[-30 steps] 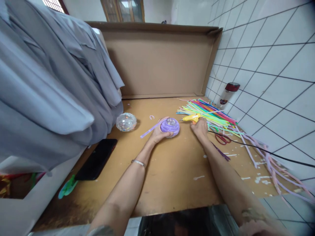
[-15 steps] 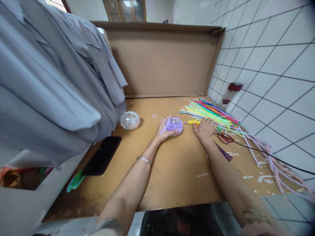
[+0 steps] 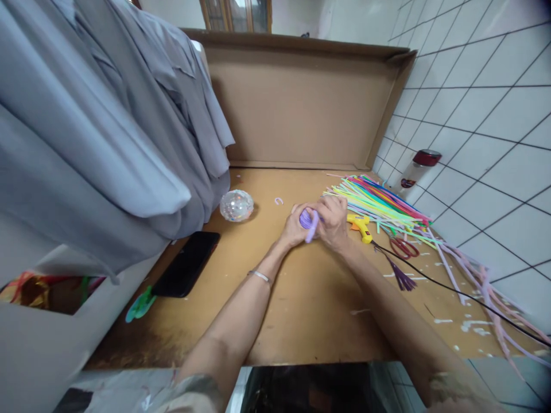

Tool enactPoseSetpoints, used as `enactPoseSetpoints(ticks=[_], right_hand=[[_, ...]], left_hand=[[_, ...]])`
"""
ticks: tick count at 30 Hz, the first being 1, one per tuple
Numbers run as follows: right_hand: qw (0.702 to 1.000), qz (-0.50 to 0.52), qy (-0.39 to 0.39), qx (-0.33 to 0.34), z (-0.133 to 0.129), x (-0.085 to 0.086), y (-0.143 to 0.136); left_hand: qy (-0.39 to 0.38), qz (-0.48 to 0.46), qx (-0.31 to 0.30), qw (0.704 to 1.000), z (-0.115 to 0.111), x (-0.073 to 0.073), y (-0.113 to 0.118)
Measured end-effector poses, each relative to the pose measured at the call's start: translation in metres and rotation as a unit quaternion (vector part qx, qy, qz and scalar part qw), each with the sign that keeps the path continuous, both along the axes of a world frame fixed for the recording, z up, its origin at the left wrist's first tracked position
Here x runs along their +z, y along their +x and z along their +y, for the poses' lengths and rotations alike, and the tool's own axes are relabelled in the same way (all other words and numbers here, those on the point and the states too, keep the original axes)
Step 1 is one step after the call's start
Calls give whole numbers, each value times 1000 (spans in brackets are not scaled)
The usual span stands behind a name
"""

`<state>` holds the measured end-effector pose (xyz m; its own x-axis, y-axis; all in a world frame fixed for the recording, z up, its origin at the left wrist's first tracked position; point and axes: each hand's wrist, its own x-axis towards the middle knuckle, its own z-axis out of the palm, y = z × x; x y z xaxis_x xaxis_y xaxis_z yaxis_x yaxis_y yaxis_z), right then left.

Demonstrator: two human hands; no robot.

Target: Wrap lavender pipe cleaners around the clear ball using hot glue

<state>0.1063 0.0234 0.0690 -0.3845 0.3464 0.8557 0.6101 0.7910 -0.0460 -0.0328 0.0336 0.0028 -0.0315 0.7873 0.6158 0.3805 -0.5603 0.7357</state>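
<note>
My left hand (image 3: 294,227) is wrapped round a ball wound with purple pipe cleaner (image 3: 305,219), held low over the table. From the other side my right hand (image 3: 334,221) meets it, fingers closed at a loose purple pipe cleaner end (image 3: 313,228) that sticks out toward me. The fingers hide most of the ball. A yellow hot glue gun (image 3: 360,225) lies just right of my right hand, its nozzle hidden behind that hand. Beyond it is a heap of coloured pipe cleaners (image 3: 379,201).
A clear ball (image 3: 236,206) and a black phone (image 3: 187,265) are on the left. Red-handled scissors (image 3: 404,248), a purple tassel (image 3: 402,278) and a black cord (image 3: 434,282) lie right. A red-lidded bottle (image 3: 416,172) stands by the tiled wall; cardboard (image 3: 301,109) closes the back.
My right hand has left the glue gun and moved left to the purple-wound ball. The ball has turned in my left hand, and a loose purple end now shows. The view has shifted slightly.
</note>
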Motion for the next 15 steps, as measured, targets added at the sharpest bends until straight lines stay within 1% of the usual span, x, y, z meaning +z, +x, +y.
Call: enactPoseSetpoints(ticks=[3,5,7,10,15], right_hand=[[993,74,-96,-9,-3,-1,9],[978,122,-168,-17,-4,-4,16],[960,171,-222,-8,-3,-8,20],[934,241,-261,25,0,-13,18],[902,298,-302,74,5,-21,10]], left_hand=[[-29,-22,-14,999,-5,4,-1],[-45,-23,-23,998,-7,6,-2],[-51,-23,-28,998,-7,7,-3],[-50,-21,-30,998,-7,6,-4],[-46,-11,-34,998,-7,5,-6]])
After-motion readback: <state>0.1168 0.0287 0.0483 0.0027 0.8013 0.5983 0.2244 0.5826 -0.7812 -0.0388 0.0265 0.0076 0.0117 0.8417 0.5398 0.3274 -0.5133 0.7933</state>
